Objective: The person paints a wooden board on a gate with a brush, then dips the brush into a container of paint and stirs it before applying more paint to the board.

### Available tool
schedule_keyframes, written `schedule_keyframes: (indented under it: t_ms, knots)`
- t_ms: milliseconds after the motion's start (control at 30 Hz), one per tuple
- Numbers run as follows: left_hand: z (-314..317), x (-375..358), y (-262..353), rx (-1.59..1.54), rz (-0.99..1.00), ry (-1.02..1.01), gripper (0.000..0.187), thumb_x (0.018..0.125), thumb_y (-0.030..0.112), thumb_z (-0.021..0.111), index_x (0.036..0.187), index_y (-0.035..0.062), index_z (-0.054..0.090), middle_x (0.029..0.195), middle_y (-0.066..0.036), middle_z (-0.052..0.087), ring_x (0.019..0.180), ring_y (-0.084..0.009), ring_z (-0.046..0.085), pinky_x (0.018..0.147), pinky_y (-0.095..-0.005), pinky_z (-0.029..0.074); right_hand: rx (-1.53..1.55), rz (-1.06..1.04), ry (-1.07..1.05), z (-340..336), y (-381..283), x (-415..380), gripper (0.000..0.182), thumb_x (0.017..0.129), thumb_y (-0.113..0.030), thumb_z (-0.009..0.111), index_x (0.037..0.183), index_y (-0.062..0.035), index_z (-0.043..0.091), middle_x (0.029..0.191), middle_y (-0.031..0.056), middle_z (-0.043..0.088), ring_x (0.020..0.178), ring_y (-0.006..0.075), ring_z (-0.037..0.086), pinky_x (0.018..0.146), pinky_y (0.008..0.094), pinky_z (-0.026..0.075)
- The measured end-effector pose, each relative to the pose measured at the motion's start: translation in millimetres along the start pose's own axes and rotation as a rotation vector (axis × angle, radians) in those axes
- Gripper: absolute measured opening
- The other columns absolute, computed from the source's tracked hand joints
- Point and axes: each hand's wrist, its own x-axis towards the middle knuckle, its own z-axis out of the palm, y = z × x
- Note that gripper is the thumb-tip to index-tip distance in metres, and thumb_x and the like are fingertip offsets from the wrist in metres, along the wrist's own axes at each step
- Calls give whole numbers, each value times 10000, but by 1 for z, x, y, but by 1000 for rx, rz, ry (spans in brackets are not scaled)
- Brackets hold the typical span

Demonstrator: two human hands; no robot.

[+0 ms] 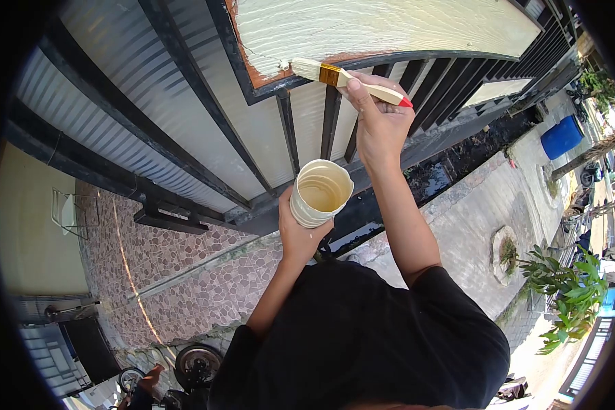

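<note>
My right hand (383, 116) is closed round the wooden handle of a paintbrush (331, 74) with a red tip. The brush's pale bristles touch the lower left corner of a panel (383, 27) coated in cream paint. Along that panel's edge a strip of orange-brown surface (258, 74) shows, beside its black metal frame. Lower down, my left hand (299, 236) grips a cream plastic cup (321, 195) from below and the side. The cup is tilted a little toward me, with pale paint on its inner walls.
Black fence bars (198, 102) run below and beside the panel. A dark drainage ditch (451, 164) lies under the fence. Stone-patterned paving (191, 273) is at left, concrete (478, 205) at right. A blue barrel (562, 138), a leafy plant (567, 294) and a motorcycle wheel (198, 365) stand farther off.
</note>
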Motion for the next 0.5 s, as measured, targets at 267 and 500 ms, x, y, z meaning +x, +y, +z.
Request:
schedule_keyframes:
  t_ms: [267,500]
  knots:
    - [1,1,-6,-10,15,-8,962,705,109,976,1512,16,462,1394,-193,622,1307,-342,650,1128,-459,510,-53,-55,59,-3,-2,3,195,958,-28,878,1094,53,764,1125,178,811,1033,184,774,961,320,634]
    - [-1,2,-5,-8,1,-5,966,707,112,983,1515,16,462,1393,-191,631,1297,-334,662,1119,-453,518,-75,-44,-17,3,-1,-2,200,961,-38,878,1102,52,769,1130,180,814,1030,177,772,954,310,627]
